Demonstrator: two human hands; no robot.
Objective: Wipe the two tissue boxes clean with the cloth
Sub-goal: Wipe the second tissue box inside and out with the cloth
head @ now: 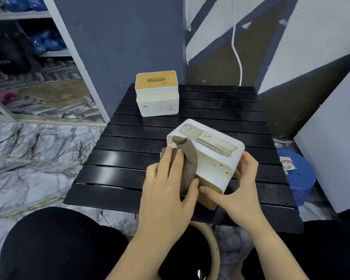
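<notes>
A white tissue box (214, 156) is tipped over above the black slatted table (129, 158), its labelled underside facing up and its wooden lid toward me. My right hand (236, 188) grips its near right corner, thumb on the lid edge. My left hand (166, 186) holds a bunched brown cloth (187, 158) against the box's left side. A second white tissue box (158, 98) with a wooden slotted lid stands upright at the table's far left; brown stains mark its front.
A blue plastic stool (297, 176) stands right of the table beside a white panel (331, 150). A round basin (210, 249) sits on the marble floor between my knees. A white cable (235, 47) hangs on the wall behind. Metal shelving (38, 37) is at the left.
</notes>
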